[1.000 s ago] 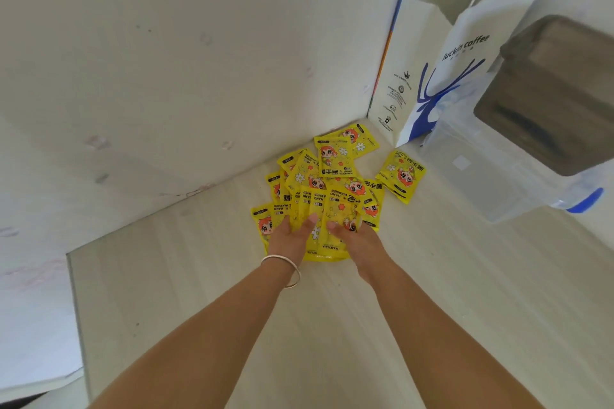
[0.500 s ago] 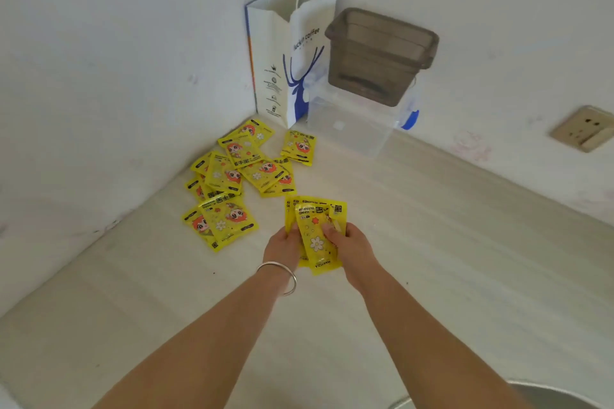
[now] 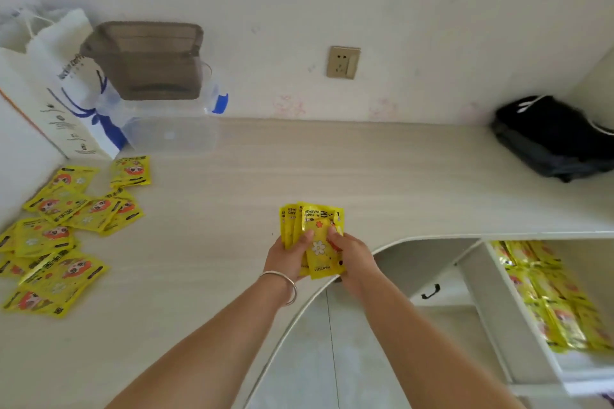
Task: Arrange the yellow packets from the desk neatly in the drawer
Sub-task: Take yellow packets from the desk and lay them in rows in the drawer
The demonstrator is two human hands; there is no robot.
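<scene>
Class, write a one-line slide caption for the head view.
Both hands hold a bunch of yellow packets over the desk; open drawer at right.

Drawer (image 3: 498, 279) runs off the right edge, its packets (image 3: 551, 299) smeared with blur; the desk's loose packets (image 3: 59, 236) are clipped at the left edge, print unreadable.

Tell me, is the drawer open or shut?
Open: the drawer is pulled out below the desk edge, with rows of yellow packets visible inside.

Home bedroom: desk (image 3: 365, 169), wall socket (image 3: 343, 62)
</scene>
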